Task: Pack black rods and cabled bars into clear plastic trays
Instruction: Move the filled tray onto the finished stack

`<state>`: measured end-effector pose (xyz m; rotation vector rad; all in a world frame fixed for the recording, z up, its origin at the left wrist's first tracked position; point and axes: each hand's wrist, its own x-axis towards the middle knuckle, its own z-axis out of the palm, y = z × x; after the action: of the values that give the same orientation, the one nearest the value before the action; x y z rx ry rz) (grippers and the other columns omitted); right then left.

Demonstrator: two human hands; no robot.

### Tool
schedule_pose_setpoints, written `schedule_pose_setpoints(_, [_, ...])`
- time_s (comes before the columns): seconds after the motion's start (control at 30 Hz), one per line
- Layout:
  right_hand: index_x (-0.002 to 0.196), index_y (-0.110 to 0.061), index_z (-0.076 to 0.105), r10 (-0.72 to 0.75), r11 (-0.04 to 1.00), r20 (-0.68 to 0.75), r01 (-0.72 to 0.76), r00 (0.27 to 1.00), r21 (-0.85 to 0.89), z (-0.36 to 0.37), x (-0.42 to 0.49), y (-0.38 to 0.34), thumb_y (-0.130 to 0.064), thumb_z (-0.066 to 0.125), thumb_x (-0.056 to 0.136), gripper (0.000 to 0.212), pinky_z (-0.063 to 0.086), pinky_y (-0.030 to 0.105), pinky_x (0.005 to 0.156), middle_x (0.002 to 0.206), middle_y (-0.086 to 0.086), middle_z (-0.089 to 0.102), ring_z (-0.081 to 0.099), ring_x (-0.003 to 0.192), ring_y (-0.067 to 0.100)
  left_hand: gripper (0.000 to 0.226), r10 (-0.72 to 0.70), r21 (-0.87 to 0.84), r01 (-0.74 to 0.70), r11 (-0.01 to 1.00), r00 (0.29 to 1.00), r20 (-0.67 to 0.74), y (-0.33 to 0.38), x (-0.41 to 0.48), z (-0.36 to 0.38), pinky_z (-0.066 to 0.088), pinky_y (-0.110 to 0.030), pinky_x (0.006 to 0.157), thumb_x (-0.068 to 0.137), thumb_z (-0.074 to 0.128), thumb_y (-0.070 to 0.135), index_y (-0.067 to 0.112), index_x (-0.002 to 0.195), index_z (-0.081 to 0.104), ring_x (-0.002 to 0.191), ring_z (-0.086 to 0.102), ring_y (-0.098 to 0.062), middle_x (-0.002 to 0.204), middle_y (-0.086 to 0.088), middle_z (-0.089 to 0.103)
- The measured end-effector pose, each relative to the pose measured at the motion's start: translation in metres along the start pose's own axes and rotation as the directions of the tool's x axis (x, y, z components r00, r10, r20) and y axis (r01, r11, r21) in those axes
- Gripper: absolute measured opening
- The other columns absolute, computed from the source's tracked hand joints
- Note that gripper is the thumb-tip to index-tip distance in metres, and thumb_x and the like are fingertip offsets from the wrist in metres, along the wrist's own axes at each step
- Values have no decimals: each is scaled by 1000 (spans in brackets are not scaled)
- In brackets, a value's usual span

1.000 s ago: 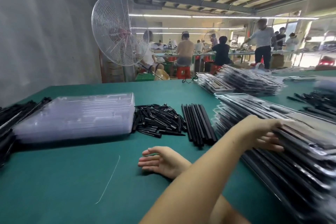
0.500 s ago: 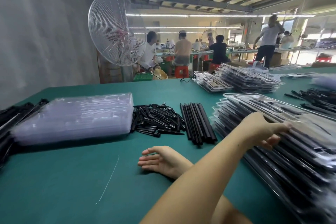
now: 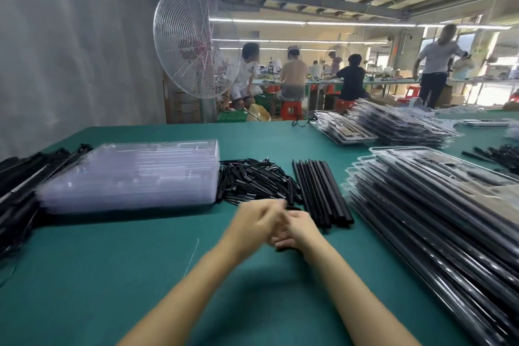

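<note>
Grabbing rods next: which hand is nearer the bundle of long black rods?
Right. The right hand is just left of the long black rods; the left hand is farther left.

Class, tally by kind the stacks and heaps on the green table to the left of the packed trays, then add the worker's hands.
stack of empty clear trays: 1
heap of black bars at the left edge: 1
pile of short black pieces: 1
row of long black rods: 1
hands, left hand and right hand: 2
Total: 6

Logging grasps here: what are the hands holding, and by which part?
Cannot tell: the left hand and right hand meet, blurred; nothing is clearly held.
</note>
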<state>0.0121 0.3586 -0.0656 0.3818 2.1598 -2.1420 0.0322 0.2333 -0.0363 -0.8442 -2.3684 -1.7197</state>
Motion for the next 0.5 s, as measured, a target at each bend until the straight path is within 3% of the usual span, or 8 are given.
schedule_pose_setpoints(0.07, [77, -5, 50, -11, 997, -45, 8, 999, -71, 7, 5, 2, 0, 41, 91, 17, 44, 22, 36, 65, 13, 54, 52, 39, 19, 44, -96, 69, 110, 992, 979, -181, -37, -8, -57, 43, -19, 46, 99, 49, 17, 18, 58, 65, 40, 50, -6, 45, 4, 56])
schedule_pose_setpoints(0.13, [77, -7, 51, -22, 986, -63, 11, 998, -169, 10, 11, 6, -2, 41, 89, 17, 40, 20, 35, 63, 11, 54, 49, 42, 20, 39, -122, 244, 207, 947, 939, -322, -69, -19, -106, 47, -23, 53, 97, 51, 14, 17, 61, 66, 46, 56, -12, 51, 2, 60])
schedule_pose_setpoints(0.23, [74, -14, 55, -85, 898, -57, 52, 995, -437, 15, 24, 13, -8, 44, 86, 17, 38, 20, 37, 64, 4, 59, 51, 48, 17, 12, 80, 584, 280, 762, 853, -515, -108, -35, -171, 45, -42, 80, 88, 59, 3, 4, 97, 68, 86, 60, -35, 90, -12, 65])
schedule_pose_setpoints(0.27, [75, -16, 57, -128, 833, -68, 70, 989, -549, 19, 25, 13, -12, 45, 85, 16, 42, 23, 42, 68, 3, 62, 55, 54, 18, 27, 104, 641, 348, 684, 823, -558, -117, -36, -186, 43, -49, 87, 86, 62, 1, 0, 113, 63, 97, 55, -42, 106, -19, 62])
schedule_pose_setpoints(0.33, [79, -18, 57, -268, 634, -122, 79, 956, -769, 26, 26, 19, -20, 46, 86, 13, 42, 28, 59, 83, 3, 67, 62, 76, 23, 51, 80, 677, 440, 591, 802, -591, -130, -34, -209, 33, -56, 100, 88, 61, 8, 8, 137, 48, 122, 40, -45, 138, -21, 46])
schedule_pose_setpoints(0.4, [83, -18, 47, -391, 421, -121, 61, 913, -905, 36, 25, 27, -25, 42, 90, 11, 35, 31, 62, 94, 4, 66, 60, 90, 27, 54, 9, 721, 485, 495, 827, -562, -135, -28, -223, 15, -52, 112, 96, 49, 23, 23, 147, 31, 142, 19, -32, 155, -8, 26])
schedule_pose_setpoints(0.47, [85, -19, 38, -414, 306, -68, 68, 908, -950, 45, 26, 29, -26, 37, 91, 9, 32, 31, 62, 98, 3, 64, 60, 93, 27, 46, 0, 793, 443, 419, 873, -488, -139, -18, -234, 3, -45, 115, 100, 39, 30, 27, 146, 35, 144, 20, -20, 153, 2, 32])
schedule_pose_setpoints(0.5, [86, -19, 37, -403, 292, -61, 65, 913, -954, 47, 28, 28, -25, 36, 91, 8, 32, 31, 63, 99, 3, 63, 60, 93, 27, 40, 16, 819, 402, 410, 894, -447, -139, -13, -240, 9, -43, 114, 100, 40, 30, 24, 140, 46, 138, 32, -19, 145, 3, 45])
